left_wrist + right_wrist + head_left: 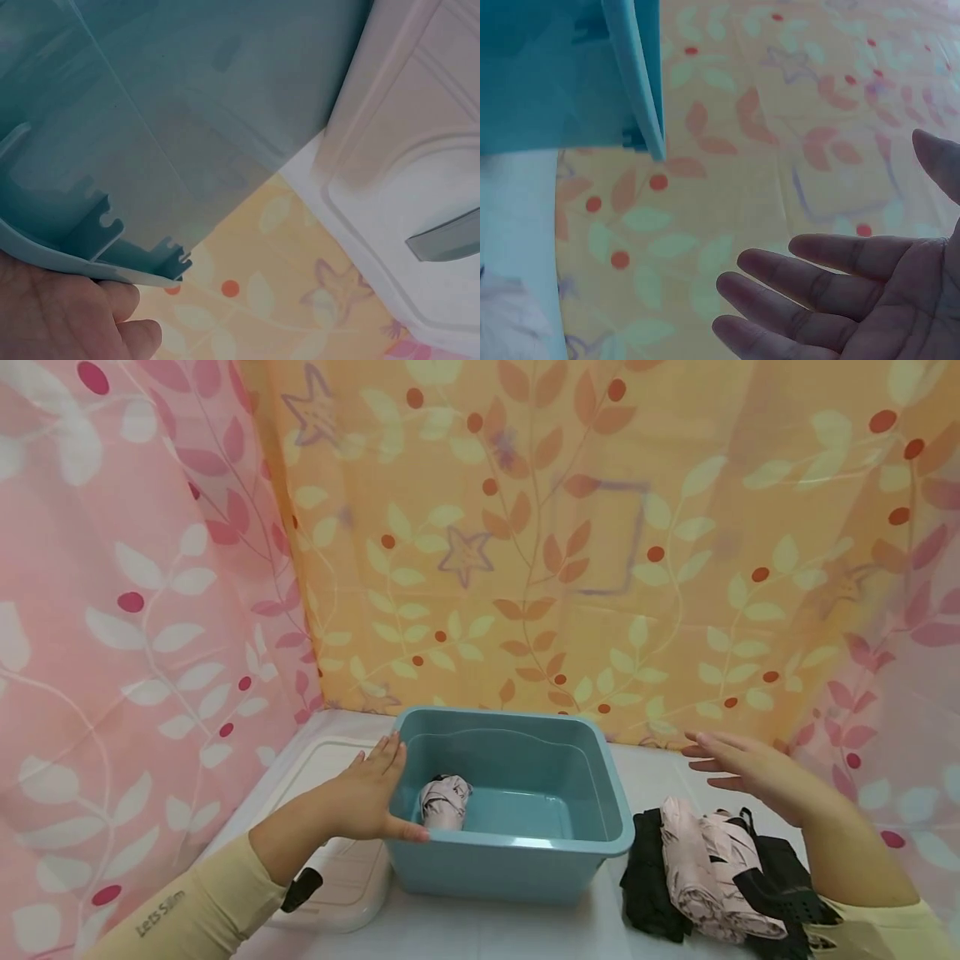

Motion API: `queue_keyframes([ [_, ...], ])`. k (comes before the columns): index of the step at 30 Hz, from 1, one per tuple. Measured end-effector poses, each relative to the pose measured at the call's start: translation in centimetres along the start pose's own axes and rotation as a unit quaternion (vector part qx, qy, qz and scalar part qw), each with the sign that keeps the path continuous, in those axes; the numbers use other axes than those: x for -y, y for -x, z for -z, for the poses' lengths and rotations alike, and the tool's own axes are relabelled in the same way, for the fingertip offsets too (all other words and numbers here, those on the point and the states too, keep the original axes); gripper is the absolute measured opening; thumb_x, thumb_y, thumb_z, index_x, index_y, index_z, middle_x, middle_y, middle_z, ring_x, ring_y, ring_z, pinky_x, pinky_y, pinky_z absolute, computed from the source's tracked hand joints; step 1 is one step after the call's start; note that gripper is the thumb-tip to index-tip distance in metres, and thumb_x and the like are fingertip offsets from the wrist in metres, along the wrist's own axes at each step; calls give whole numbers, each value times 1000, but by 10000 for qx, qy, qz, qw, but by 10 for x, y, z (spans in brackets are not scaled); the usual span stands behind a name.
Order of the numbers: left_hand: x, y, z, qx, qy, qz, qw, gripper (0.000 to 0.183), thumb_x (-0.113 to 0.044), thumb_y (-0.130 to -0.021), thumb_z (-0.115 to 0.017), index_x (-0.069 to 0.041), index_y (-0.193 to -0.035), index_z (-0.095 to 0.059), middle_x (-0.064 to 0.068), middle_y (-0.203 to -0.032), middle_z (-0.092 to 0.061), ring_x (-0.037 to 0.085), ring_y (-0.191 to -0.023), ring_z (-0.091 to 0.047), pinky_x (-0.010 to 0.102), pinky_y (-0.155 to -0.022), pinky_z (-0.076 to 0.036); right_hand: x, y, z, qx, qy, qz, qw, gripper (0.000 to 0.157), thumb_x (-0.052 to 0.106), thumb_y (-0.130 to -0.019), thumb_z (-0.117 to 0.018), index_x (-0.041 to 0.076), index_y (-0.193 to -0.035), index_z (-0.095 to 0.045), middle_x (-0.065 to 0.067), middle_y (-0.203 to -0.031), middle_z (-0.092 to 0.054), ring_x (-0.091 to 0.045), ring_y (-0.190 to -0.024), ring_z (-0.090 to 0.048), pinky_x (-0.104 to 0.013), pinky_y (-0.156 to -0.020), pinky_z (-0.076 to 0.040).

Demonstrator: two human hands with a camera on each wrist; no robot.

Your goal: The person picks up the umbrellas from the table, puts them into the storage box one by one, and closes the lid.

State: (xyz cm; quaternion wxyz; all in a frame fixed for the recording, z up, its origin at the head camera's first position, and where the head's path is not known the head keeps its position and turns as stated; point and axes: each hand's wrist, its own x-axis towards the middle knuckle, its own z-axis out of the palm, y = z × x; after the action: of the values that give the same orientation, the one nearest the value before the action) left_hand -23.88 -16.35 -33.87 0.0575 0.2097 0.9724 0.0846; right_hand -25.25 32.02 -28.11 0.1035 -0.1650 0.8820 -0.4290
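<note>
A blue-green plastic bin [517, 868] stands in the middle of the white table. My left hand [360, 789] rests against its left rim with fingers extended, and the thumb lies by the near corner. From the left wrist view, the palm and fingers [124, 300] touch the rim's outer edge. Inside the bin, at the left, lies a rolled pink patterned cloth bundle [445, 802]. My right hand [757, 772] hovers over the table's right side, fingers spread and holding nothing. Below it sits a pile of rolled pink cloth bundles [690, 860] and folded black cloth [648, 877].
A white lid [337, 889] lies flat left of the bin, partly behind my left arm. Floral curtains, yellow [525, 527] behind and pink [150, 610] at the sides, enclose the table [600, 927]. My right wrist hides part of the cloth pile.
</note>
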Motion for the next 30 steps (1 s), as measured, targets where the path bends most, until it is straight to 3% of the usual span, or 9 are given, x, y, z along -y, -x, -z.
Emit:
queue_keyframes([
  [2, 0, 1, 1, -12, -2, 18, 10000, 130, -84, -59, -50, 4, -144, -8, 20, -151, 4, 34, -138, 5, 56, -107, -8, -11, 5, 9, -28, -20, 48, 10000, 54, 32, -102, -28, -5, -142, -23, -24, -133, -43, -27, -117, -50, -37, -87, -48],
  [7, 2, 1, 0, -5, -21, 80, 10000, 130, -85, -58, -48, 3, -145, -7, 19, -151, 4, 33, -139, 5, 55, -107, -7, -39, 18, 31, -93, -302, -138, 9994, 49, 30, -102, -27, -1, -141, -27, 11, -119, -55, 3, -101, -54, -22, -79, -48],
  [9, 3, 0, -2, -1, -19, 115, 9999, 130, -85, -57, -48, 2, -145, -7, 18, -152, 5, 32, -139, 6, 55, -108, -7, -51, 22, 36, -28, -311, -404, 9987, 53, 32, -102, -25, -3, -141, -23, 6, -121, -55, 4, -100, -55, -25, -80, -49],
  [14, 5, -1, -6, 5, -24, 156, 9999, 130, -85, -57, -49, 2, -145, -8, 17, -152, 4, 32, -139, 6, 55, -108, -7, -87, 31, 39, 183, -124, -1142, 9932, 67, 39, -101, -21, -17, -137, -13, -31, -131, -42, -27, -111, -55, -43, -86, -47],
  [16, 5, -1, -7, 22, -33, 175, 9998, 130, -85, -57, -49, 1, -145, -8, 17, -152, 4, 31, -139, 6, 54, -108, -6, -103, 34, 40, 168, -130, -1419, 9897, 70, 41, -101, -22, -19, -136, -13, -34, -130, -41, -41, -113, -49, -48, -86, -46],
  [22, 7, -2, -9, 27, 22, 187, 9998, 131, -84, -56, -50, 2, -145, -8, 18, -152, 3, 32, -139, 5, 55, -107, -7, -147, 43, 43, 23, -209, -2264, 9738, 82, 51, -97, -25, -20, -135, -12, -38, -128, -40, -51, -114, -43, -53, -85, -44],
  [30, 6, -2, -6, 46, 4, 122, 9999, 130, -84, -58, -49, 3, -145, -7, 19, -151, 4, 33, -138, 5, 55, -108, -7, -196, 60, 37, 35, -392, -3028, 9522, 98, 62, -91, -27, -24, -131, 0, -48, -130, -11, -62, -114, -25, -55, -83, -42],
])
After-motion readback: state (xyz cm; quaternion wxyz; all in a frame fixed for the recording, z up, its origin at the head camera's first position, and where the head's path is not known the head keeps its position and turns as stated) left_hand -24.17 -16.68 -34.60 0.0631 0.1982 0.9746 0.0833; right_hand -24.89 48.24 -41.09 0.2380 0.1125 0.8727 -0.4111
